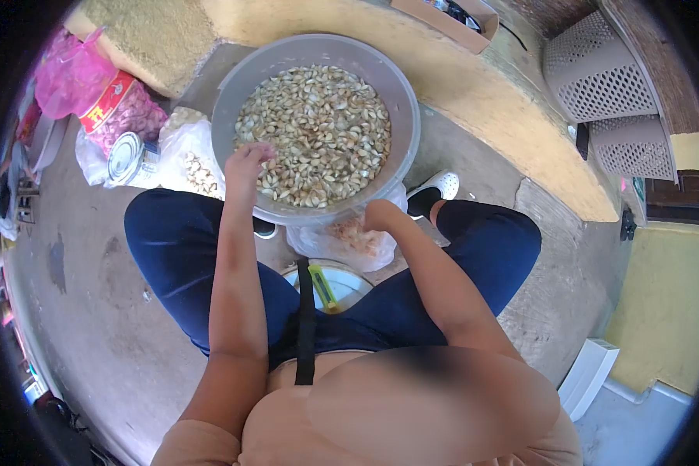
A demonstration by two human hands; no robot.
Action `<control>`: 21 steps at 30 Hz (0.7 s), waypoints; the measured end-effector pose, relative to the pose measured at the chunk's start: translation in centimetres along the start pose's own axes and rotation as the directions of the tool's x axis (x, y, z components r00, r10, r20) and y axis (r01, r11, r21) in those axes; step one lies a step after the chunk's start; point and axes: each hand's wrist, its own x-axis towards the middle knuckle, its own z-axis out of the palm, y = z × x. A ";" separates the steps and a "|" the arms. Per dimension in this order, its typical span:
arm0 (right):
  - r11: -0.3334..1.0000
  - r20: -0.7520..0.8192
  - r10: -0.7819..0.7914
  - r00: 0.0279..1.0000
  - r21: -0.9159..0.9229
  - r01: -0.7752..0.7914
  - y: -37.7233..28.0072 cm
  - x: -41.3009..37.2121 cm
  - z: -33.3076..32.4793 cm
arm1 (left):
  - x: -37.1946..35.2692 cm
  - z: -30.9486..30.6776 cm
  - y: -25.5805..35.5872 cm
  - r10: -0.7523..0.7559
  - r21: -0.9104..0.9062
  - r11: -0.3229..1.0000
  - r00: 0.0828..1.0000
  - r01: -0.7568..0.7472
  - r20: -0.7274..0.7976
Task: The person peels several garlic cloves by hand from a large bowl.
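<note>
A large grey basin (pixel 412 116) stands in front of me, filled with garlic cloves (pixel 318 128) that seem to lie in water. My left hand (pixel 250 158) is over the basin's near left side, its fingers curled together; anything between them is too small to make out. Just outside the near rim, my right hand (pixel 377 214) is at a clear plastic bag (pixel 307 242) holding brownish peels (pixel 353 233). Its fingers are mostly hidden from view. Between my thighs, a yellow-green box cutter (pixel 323 287) lies on a round whitish surface (pixel 351 287).
At left are a pink mesh sack (pixel 132 116) with a red label, a tin can (pixel 128 159) and a white bag (pixel 180 159) with more cloves. A low yellowish ledge (pixel 474 124) runs behind the basin, bearing a cardboard box (pixel 443 17). Perforated baskets (pixel 606 85) stand at right.
</note>
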 end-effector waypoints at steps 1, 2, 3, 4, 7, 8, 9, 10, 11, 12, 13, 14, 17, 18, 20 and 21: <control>0.999 -0.101 0.004 0.995 0.034 0.000 0.1 0.1 0.0 | 0.6 0.1 -0.6 -0.015 -0.044 0.999 1.000 0.015 -0.002; 0.998 -0.201 0.011 0.979 0.068 0.003 0.1 0.1 -0.3 | 1.2 0.3 -1.2 -0.029 -0.047 0.998 1.000 0.029 -0.010; 0.995 -0.300 0.022 0.954 0.100 0.009 0.1 0.2 -0.7 | 1.7 0.7 -1.8 -0.043 -0.050 0.998 0.999 0.042 -0.018; 0.993 -0.354 0.039 0.934 0.121 0.004 0.2 0.3 -1.2 | 2.3 1.0 -2.5 -0.057 -0.054 0.997 0.998 0.055 -0.027; 0.980 -0.477 0.067 0.876 0.196 0.032 -1.3 -1.4 -5.2 | 3.1 2.4 -3.5 -0.020 0.100 0.995 0.999 0.017 0.036; 0.973 -0.499 0.055 0.865 0.223 0.067 -1.1 -1.4 -5.8 | 3.4 2.8 -4.0 0.004 0.166 0.986 0.999 -0.012 0.052; 0.963 -0.521 0.042 0.853 0.248 0.104 -0.9 -1.1 -6.2 | 3.9 3.2 -4.7 0.028 0.231 0.972 0.997 -0.042 0.067; 0.962 -0.404 0.003 0.915 0.250 0.107 -0.7 -0.9 -6.4 | 4.4 3.5 -5.6 0.049 0.295 0.953 0.995 -0.072 0.085; 0.961 -0.280 -0.035 0.959 0.254 0.109 -0.5 -0.8 -6.3 | 5.2 3.9 -6.9 -0.024 0.238 0.971 0.993 -0.004 0.115; 0.960 -0.151 -0.073 0.986 0.258 0.110 -0.4 -0.8 -6.3 | 5.7 4.4 -7.6 -0.020 0.247 0.969 0.991 -0.014 0.134; 0.957 0.026 -0.167 0.986 0.246 0.156 -0.2 -1.1 -6.0 | 5.9 5.1 -8.6 -0.016 0.255 0.967 0.988 -0.025 0.154; 0.949 0.202 -0.253 0.946 0.242 0.202 0.0 -1.5 -5.8 | 6.3 5.7 -9.4 -0.011 0.263 0.964 0.984 -0.036 0.176; 0.957 0.366 -0.282 0.887 0.039 0.288 -0.1 -2.9 -6.4 | 7.8 7.9 -12.7 -0.150 0.355 0.933 0.957 0.054 0.247; 0.946 0.359 -0.309 0.881 0.020 0.324 0.2 -2.9 -6.5 | 7.9 8.7 -13.5 -0.168 0.399 0.916 0.950 0.051 0.264; 0.939 0.331 -0.327 0.885 0.006 0.345 -0.1 -3.1 -7.8 | 8.1 10.1 -14.9 -0.165 0.501 0.865 0.930 -0.024 0.329; 0.945 0.313 -0.315 0.896 0.014 0.327 -0.9 -4.1 -9.6 | 8.0 10.8 -15.6 -0.169 0.547 0.835 0.917 -0.062 0.362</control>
